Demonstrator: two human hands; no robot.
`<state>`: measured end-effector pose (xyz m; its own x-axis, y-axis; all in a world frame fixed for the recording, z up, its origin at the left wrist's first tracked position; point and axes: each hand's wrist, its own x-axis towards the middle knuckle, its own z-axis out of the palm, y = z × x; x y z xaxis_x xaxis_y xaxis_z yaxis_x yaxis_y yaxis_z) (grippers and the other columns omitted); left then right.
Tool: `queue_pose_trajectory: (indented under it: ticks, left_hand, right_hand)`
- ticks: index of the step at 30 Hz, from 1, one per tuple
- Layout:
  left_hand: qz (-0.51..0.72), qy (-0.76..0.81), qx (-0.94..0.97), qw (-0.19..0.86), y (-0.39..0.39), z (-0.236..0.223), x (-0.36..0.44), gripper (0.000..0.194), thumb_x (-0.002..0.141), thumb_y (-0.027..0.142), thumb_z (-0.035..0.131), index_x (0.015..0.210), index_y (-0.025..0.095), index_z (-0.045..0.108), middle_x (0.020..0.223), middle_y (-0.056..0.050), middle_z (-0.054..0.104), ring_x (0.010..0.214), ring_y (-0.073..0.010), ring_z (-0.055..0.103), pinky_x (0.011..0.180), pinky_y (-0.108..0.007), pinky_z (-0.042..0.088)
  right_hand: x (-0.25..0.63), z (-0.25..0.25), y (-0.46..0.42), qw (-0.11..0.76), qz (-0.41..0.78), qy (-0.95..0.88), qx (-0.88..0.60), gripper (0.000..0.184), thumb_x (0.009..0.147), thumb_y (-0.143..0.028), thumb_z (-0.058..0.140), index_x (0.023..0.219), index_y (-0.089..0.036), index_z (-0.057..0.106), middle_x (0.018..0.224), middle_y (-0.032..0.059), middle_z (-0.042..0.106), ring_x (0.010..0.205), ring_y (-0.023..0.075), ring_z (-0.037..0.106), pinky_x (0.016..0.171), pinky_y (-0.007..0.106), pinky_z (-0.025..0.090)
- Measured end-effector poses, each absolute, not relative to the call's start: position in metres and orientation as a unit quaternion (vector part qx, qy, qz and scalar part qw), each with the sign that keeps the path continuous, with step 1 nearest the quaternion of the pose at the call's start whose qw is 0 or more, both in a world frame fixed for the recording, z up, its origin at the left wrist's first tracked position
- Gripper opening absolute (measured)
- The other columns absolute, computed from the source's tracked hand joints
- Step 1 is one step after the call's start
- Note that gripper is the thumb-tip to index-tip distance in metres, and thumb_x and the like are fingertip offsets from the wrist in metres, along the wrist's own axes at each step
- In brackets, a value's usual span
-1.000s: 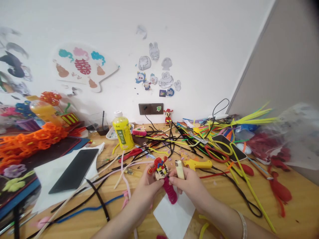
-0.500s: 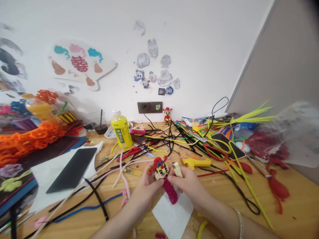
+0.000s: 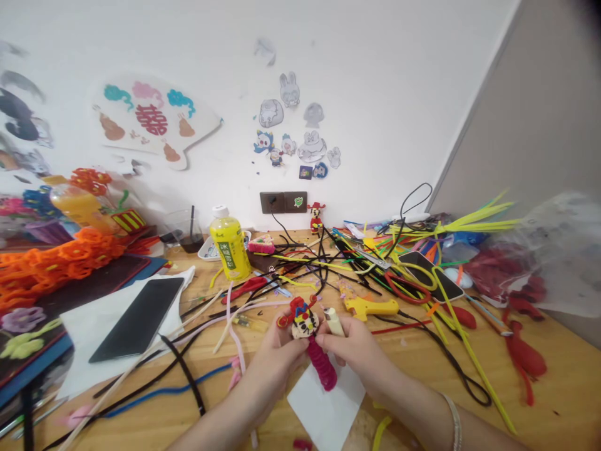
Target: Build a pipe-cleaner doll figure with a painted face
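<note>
My left hand [image 3: 277, 357] and my right hand [image 3: 354, 351] meet over the wooden desk [image 3: 554, 401], both closed on a small pipe-cleaner figure [image 3: 307, 335] with a painted face, a red headdress and a twisted magenta body. The right hand also grips a cream lighter [image 3: 334, 321] between its fingers, just right of the figure's head. A white paper sheet [image 3: 328, 407] lies under the hands. A yellow glue gun [image 3: 370, 307] rests on the desk just beyond the right hand.
Loose pipe cleaners [image 3: 328, 263] in many colours cover the desk. A black phone [image 3: 138, 319] lies on white paper at the left, a yellow bottle [image 3: 229, 244] stands behind it, orange pipe-cleaner flowers [image 3: 51, 263] at far left, a second phone [image 3: 429, 272] and plastic bags [image 3: 539, 257] at right.
The hands keep hold of the figure and lighter and have shifted only slightly; the lighter is tucked lower into the right fingers than a second ago. The view has tilted a little.
</note>
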<state>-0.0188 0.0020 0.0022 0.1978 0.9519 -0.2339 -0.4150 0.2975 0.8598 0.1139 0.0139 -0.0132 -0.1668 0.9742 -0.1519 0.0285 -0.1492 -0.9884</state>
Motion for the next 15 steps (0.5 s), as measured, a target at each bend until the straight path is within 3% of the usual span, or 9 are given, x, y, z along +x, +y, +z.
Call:
queue_pose_trajectory:
  ticks: [5, 10, 15]
  left_hand:
    - [0.486, 0.393, 0.308, 0.717, 0.0028, 0.0031, -0.0193, 0.047, 0.059, 0.004, 0.063, 0.103, 0.016, 0.051, 0.091, -0.009, 0.068, 0.067, -0.0184, 0.064, 0.047, -0.019, 0.041]
    - [0.489, 0.391, 0.306, 0.717, 0.002, 0.0045, -0.018, 0.042, 0.059, 0.002, 0.06, 0.099, 0.016, 0.053, 0.092, -0.008, 0.067, 0.076, -0.0196, 0.064, 0.057, -0.021, 0.045]
    - [0.476, 0.385, 0.31, 0.727, 0.0041, 0.0028, -0.0187, 0.038, 0.059, 0.003, 0.062, 0.094, 0.016, 0.054, 0.093, -0.008, 0.067, 0.074, -0.0193, 0.064, 0.055, -0.021, 0.046]
  right_hand:
    - [0.113, -0.0112, 0.013, 0.415, 0.575, -0.504, -0.493, 0.005, 0.06, -0.017, 0.054, 0.056, -0.016, 0.052, 0.051, -0.0056, 0.043, 0.044, 0.0061, 0.034, 0.042, 0.02, 0.025]
    - [0.1116, -0.0107, 0.0116, 0.416, 0.579, -0.497, -0.495, 0.004, 0.06, -0.017, 0.053, 0.056, -0.016, 0.052, 0.05, -0.0062, 0.043, 0.043, 0.0061, 0.034, 0.043, 0.02, 0.025]
    - [0.1123, -0.0119, 0.0119, 0.415, 0.578, -0.498, -0.496, 0.005, 0.061, -0.018, 0.053, 0.057, -0.016, 0.051, 0.049, -0.0065, 0.042, 0.043, 0.0059, 0.033, 0.043, 0.021, 0.024]
